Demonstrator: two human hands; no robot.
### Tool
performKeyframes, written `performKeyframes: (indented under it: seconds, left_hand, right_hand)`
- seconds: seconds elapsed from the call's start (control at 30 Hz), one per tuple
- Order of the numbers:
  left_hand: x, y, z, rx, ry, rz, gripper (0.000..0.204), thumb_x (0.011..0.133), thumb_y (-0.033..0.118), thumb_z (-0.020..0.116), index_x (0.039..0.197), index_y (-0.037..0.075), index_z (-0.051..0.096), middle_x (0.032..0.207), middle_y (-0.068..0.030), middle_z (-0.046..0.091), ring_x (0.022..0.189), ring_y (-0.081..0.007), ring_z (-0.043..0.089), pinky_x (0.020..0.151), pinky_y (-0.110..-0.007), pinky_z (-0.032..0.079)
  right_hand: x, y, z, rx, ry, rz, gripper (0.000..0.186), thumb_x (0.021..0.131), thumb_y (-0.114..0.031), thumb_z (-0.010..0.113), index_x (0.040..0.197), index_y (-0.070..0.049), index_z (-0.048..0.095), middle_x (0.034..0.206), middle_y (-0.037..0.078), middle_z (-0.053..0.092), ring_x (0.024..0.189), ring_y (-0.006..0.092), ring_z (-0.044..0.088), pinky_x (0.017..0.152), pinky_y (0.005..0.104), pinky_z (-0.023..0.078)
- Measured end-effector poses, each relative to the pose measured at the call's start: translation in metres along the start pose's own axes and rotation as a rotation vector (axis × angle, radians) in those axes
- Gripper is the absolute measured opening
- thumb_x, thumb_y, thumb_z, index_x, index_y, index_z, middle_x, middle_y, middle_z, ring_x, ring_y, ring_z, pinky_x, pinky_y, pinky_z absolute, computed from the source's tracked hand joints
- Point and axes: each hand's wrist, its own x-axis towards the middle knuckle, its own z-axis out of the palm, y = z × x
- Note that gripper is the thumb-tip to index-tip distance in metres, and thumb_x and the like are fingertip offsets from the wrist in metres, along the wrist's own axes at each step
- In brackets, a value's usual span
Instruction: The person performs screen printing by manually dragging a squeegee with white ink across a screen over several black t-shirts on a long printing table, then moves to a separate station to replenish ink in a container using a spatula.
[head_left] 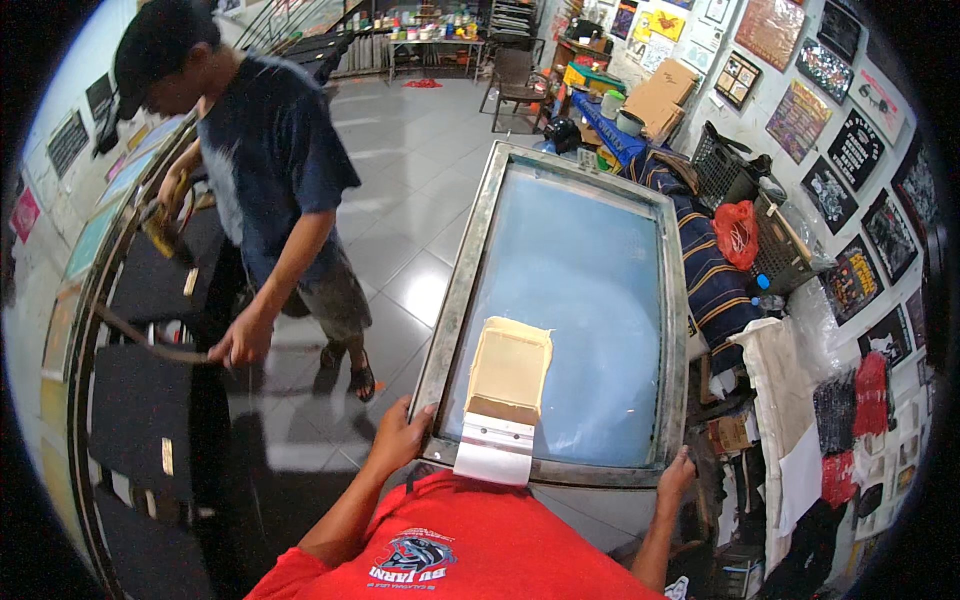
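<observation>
A large screen-printing frame (668, 300) with a bluish mesh (580, 250) extends in front of me, its near edge close to my red shirt. My left hand (402, 437) is closed around the frame's near left corner. At the near right corner my right hand (678, 474) grips the frame's side, its fingers partly hidden. On the mesh, toward the near left, lies a beige rectangular patch (508, 368) with rough cream edges. A white and metallic strip (497, 447) adjoins its near end and overlaps the frame's near rail; I cannot tell its exact kind.
At the left a co-worker (270, 160) leans over a long table with black panels (150, 420), holding a yellow-and-black tool (165, 235). Clutter lines the right wall: a blue bench (612, 130), dark crates (780, 240) and a red bag (737, 235). A chair (518, 90) stands farther back.
</observation>
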Motion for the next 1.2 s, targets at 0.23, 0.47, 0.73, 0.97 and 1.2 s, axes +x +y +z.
performKeyframes:
  seconds: [0.23,0.47,0.73,0.97,1.2]
  left_hand:
    - [-0.001,0.012,-0.010,0.092,-0.081,-0.022,0.052,0.091,0.042,0.056,0.111,-0.007,0.058,0.102,-0.0260,0.065,0.097,-0.0348,0.062,0.088,-0.041,0.045]
    - [-0.020,0.010,0.027,0.034,0.202,-0.108,0.055,0.092,0.046,0.052,0.102,-0.008,0.061,0.093,-0.0305,0.064,0.092,-0.0432,0.062,0.082,-0.045,0.046]
    - [-0.022,0.039,0.016,0.160,0.407,-0.212,0.052,0.094,0.045,0.049,0.097,-0.005,0.062,0.090,-0.0292,0.063,0.089,-0.0461,0.060,0.077,-0.046,0.046]
    - [0.129,-0.002,-0.043,0.111,0.561,-0.129,0.053,0.096,0.042,0.045,0.091,-0.008,0.061,0.086,-0.0313,0.061,0.085,-0.0475,0.059,0.074,-0.048,0.045]
    - [0.295,0.034,-0.143,0.161,0.529,-0.142,0.050,0.096,0.039,0.045,0.086,-0.007,0.061,0.080,-0.0288,0.061,0.077,-0.0447,0.059,0.070,-0.048,0.044]
  right_hand:
    - [-0.004,0.041,0.037,0.179,0.144,-0.027,0.057,0.100,-0.043,0.037,0.091,0.009,0.058,0.081,0.022,0.056,0.076,0.0377,0.052,0.070,0.0472,0.039]
    - [0.066,0.054,0.040,0.150,0.069,-0.292,0.057,0.101,-0.041,0.035,0.089,0.010,0.057,0.076,0.022,0.057,0.071,0.0361,0.050,0.067,0.0472,0.037]
    - [0.069,-0.089,0.017,0.091,-0.123,-0.422,0.052,0.100,-0.032,0.037,0.088,0.013,0.059,0.080,0.034,0.058,0.077,0.0482,0.056,0.067,0.0491,0.040]
    - [0.112,-0.234,0.138,0.167,-0.159,-0.468,0.054,0.099,-0.034,0.038,0.076,0.011,0.056,0.070,0.031,0.055,0.067,0.0485,0.050,0.062,0.0508,0.036]
    - [0.125,-0.378,0.249,0.197,-0.120,-0.454,0.055,0.099,-0.036,0.038,0.081,0.010,0.062,0.076,0.029,0.061,0.074,0.0478,0.057,0.066,0.0501,0.041]
